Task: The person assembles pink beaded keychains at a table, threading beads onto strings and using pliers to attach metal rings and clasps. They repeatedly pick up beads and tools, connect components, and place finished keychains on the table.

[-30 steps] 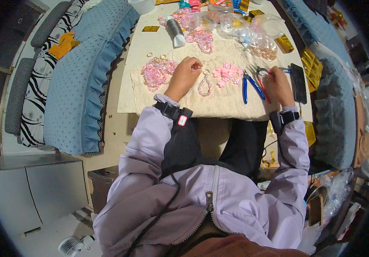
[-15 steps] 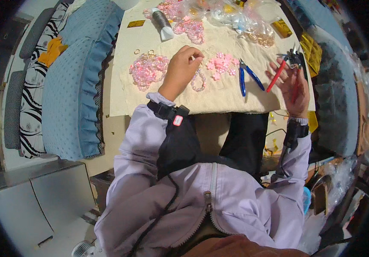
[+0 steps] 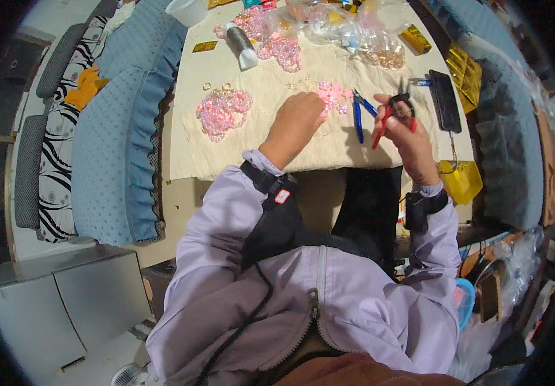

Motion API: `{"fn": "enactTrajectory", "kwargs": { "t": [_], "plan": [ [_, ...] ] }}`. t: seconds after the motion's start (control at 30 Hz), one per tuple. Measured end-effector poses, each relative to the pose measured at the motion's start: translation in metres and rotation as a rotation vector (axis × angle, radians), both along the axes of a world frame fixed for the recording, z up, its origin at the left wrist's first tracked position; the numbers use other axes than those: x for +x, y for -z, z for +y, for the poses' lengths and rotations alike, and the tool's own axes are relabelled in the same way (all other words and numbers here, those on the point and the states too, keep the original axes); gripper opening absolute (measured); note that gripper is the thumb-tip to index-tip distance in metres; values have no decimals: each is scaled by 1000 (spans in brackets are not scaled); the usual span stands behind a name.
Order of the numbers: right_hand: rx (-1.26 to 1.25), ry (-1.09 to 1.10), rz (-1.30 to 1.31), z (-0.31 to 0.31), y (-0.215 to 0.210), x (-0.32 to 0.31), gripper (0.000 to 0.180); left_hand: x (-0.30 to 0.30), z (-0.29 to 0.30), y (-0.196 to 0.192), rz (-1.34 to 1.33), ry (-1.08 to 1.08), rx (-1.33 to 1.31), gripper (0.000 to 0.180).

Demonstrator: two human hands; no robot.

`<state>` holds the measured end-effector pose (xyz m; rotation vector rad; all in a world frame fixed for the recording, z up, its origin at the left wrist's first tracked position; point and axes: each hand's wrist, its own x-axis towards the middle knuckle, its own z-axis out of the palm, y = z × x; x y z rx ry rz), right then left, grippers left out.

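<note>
My left hand [image 3: 295, 125] rests back-up over the cloth, its fingers curled together at the edge of a cluster of pink flower-shaped beads [image 3: 333, 94]. Whatever lies under those fingers is hidden. Raised a little above the cloth, my right hand [image 3: 411, 141] grips red-handled pliers [image 3: 378, 133] with their dark jaws pointing away from me. Just left of them lie blue-handled pliers [image 3: 358, 121]. A heap of pink and clear beaded strands [image 3: 223, 114] sits to the left, with two gold rings [image 3: 226, 87] behind it. Small gold pieces [image 3: 300, 82] are scattered beyond my left hand.
A grey spool [image 3: 241, 46], more pink beads [image 3: 282, 53] and clear plastic bags [image 3: 355, 29] crowd the far side. A dark phone [image 3: 445, 100] lies at the right, above a yellow container [image 3: 461, 182]. Blue quilted seats [image 3: 107, 148] flank the table.
My left hand has moved right and nearer, toward the flower beads; the small bead loop beside it is no longer visible. My right hand has shifted left, its fingers closing around the red-handled pliers.
</note>
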<state>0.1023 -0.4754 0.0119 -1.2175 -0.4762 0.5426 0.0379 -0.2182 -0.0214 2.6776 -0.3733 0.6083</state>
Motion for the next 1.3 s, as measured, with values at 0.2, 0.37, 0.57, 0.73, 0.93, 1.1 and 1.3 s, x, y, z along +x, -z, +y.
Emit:
{"fn": "enactTrajectory", "kwargs": {
  "t": [0.2,0.37,0.57,0.73,0.93,1.1,1.3],
  "plan": [
    [-433,164,-626,41,14,-2,41,0,-7,-11,-7,-20,-41,14],
    [-345,131,-954,79,16,-4,45,-18,-8,-23,207,-48,-585,15],
    [-305,89,-705,95,15,-18,41,-38,2,-15,476,-57,-1288,14],
    [-287,140,-371,110,15,-34,34,-49,4,0,430,77,-1731,18],
    [-385,39,-464,114,1,-20,27,-48,28,-7,458,-83,-1709,19],
    [-596,107,-821,120,-9,31,26,-23,76,-14,369,-106,-1399,17],
    [-604,-64,-1027,156,7,58,34,-6,78,9,392,-213,-1239,21]
  ]
}}
